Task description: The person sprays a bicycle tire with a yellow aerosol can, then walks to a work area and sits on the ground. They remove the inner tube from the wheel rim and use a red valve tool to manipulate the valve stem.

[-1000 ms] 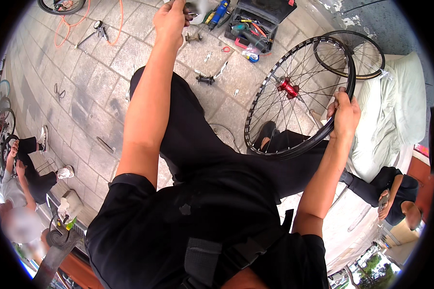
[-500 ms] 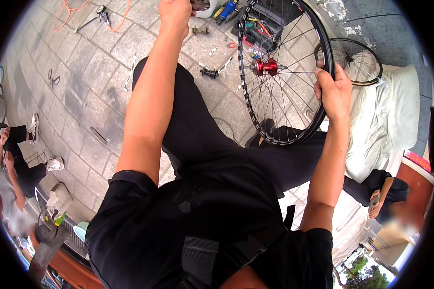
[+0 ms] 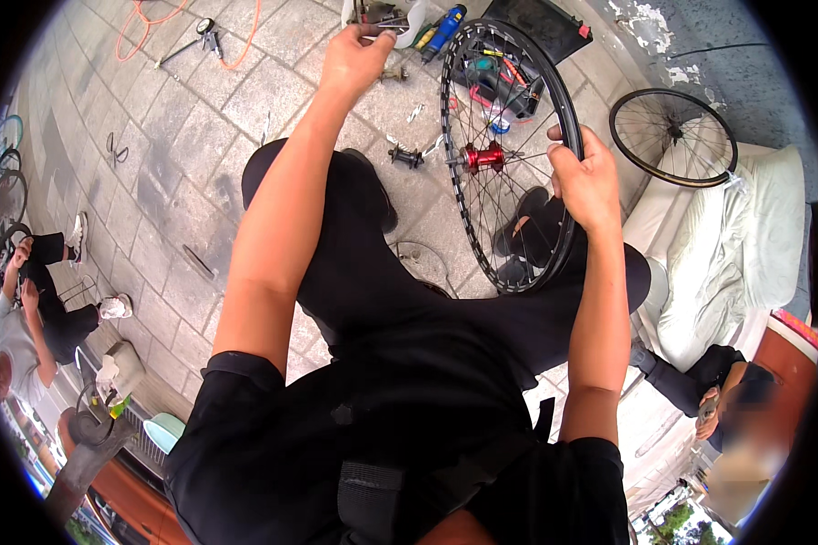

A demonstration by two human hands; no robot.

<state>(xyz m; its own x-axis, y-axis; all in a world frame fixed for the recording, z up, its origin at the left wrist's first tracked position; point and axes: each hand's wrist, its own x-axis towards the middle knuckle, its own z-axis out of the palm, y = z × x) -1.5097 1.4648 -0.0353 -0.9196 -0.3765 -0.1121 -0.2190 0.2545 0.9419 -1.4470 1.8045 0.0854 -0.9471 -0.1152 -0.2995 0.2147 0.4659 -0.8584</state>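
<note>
My right hand (image 3: 588, 182) is wrapped round the rim of a black bicycle wheel (image 3: 568, 113). The wheel stands tilted before my right leg, with a red hub (image 3: 483, 158) and thin dark spokes. My left hand (image 3: 358, 62) is raised at the top, beside a white container (image 3: 413, 25) with small metal parts in it. Its thumb and finger are pinched together; whatever lies between them is too small to make out. On the paving between my knees and the wheel lies a loose dark hub (image 3: 406, 157), and another hub (image 3: 394, 74) is partly hidden behind my left hand.
Behind the wheel lies an open black toolbox (image 3: 509, 86) with tools, beside a blue-handled tool (image 3: 445, 34). A second wheel (image 3: 673, 173) leans at the right by a pale covered seat (image 3: 736, 245). An air gauge with orange hose (image 3: 207, 38) lies far left. Two people sit at the sides.
My left hand has come back from the top edge, slightly right, its fingers now in view pinched. My right hand and the wheel have shifted left and a little lower in the picture.
</note>
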